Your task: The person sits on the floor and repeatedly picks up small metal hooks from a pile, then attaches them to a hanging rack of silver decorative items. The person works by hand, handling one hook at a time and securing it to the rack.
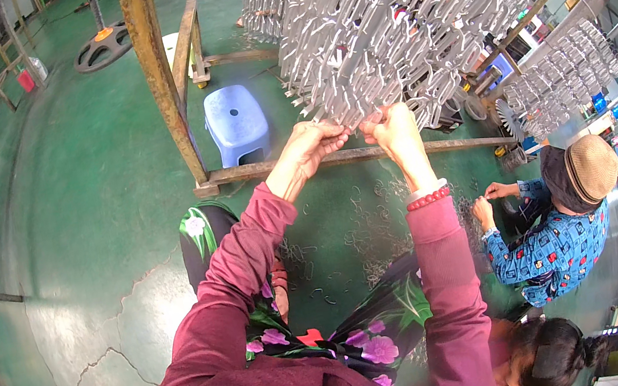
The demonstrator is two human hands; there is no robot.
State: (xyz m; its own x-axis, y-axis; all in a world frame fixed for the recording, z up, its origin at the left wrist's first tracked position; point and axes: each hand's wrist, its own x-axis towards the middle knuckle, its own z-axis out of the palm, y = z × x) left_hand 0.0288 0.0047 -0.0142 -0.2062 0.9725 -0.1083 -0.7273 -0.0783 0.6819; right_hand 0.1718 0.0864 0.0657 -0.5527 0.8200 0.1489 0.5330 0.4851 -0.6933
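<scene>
Rows of grey metal pieces (379,26), shaped like bent handles or brackets, hang closely together in front of me. Both my hands reach to their lower edge. My left hand (310,148) has thumb and fingers pinched at the bottom of the hanging pieces; what lies between them is too small to make out. Close beside it, my right hand (395,133) is closed with its fingertips on the end of one of the low grey pieces. A red bead bracelet (428,198) circles my right wrist.
A rusty metal frame (352,155) runs below the hanging pieces. Beyond its post stands a blue plastic stool (236,121). Many small wire hooks (372,227) litter the green floor. At right sits a person in a patterned blue shirt (552,254); another person's dark hair (550,353) shows lower right.
</scene>
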